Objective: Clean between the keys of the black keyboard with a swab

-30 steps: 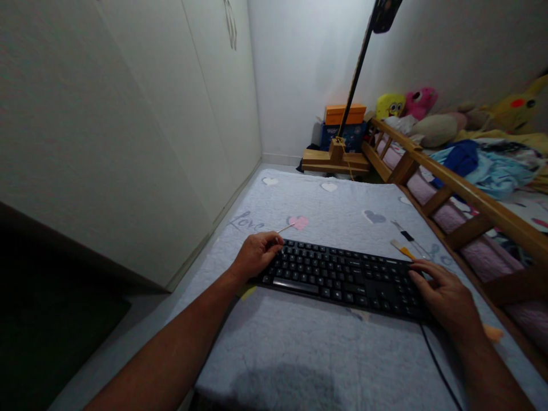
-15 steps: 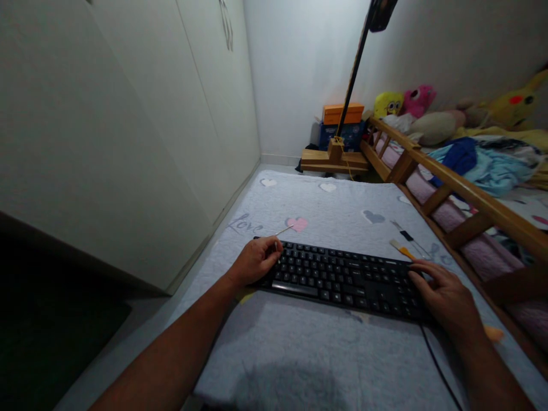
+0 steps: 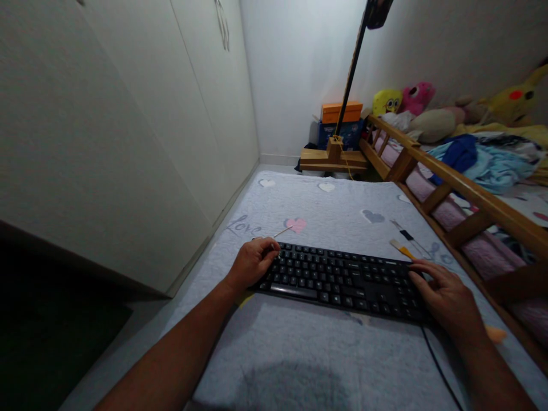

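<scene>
A black computer keyboard [image 3: 334, 279] lies across the heart-patterned cloth in front of me. At its left end my left hand [image 3: 257, 260] is closed in a pinch over the keys, with the small end of a cotton swab [image 3: 273, 247] showing at the fingertips. Just beyond that hand a thin white stick [image 3: 283, 230], which looks like another cotton swab, points toward the pink heart. My right hand [image 3: 445, 294] grips the keyboard's right end, thumb and fingers on its edge. A small brush with an orange handle [image 3: 401, 249] lies behind the keyboard, near the right fingertips.
A thin metal tool with a black grip [image 3: 406, 234] rests on the cloth [image 3: 274, 342]. Something orange [image 3: 495, 334] is beside my right forearm, and a cable [image 3: 436, 359] runs toward me. A wooden bed rail [image 3: 466, 197] borders the right, a white wardrobe [image 3: 171, 114] the left.
My left hand has shifted very slightly left over the keys, and less of the swab shows at its fingertips. My right hand stays on the keyboard's right end.
</scene>
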`<state>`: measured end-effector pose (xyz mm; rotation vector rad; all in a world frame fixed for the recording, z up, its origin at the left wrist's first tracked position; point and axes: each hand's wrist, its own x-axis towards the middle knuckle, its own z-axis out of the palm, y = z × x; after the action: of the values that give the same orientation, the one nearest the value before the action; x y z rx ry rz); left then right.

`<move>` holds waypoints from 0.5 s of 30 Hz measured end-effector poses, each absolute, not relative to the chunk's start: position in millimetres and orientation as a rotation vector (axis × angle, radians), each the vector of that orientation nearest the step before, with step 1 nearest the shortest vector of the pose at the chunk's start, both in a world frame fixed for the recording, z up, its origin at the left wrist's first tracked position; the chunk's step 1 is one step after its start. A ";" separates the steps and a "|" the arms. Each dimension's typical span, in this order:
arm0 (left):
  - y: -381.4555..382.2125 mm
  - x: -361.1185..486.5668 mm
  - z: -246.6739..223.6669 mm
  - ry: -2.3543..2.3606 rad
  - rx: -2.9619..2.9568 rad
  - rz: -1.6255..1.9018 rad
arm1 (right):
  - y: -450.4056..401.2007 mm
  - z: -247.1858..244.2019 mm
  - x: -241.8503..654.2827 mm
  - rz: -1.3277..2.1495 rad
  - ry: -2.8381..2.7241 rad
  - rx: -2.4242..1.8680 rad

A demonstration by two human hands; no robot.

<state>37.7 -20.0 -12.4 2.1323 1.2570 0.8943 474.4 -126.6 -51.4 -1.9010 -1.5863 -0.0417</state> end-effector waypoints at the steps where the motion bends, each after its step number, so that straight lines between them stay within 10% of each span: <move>1: -20.2 37.6 -11.4 1.257 2.143 0.880 | -126.5 -51.3 474.0 -0.047 -1.589 -1.901; 15: -23.0 36.1 -9.2 1.231 2.163 0.828 | -126.2 -49.7 473.7 -0.050 -1.594 -1.891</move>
<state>36.1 -23.0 -9.2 2.1628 1.2314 0.8276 473.7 -126.2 -49.7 -1.8909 -1.5938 -0.0504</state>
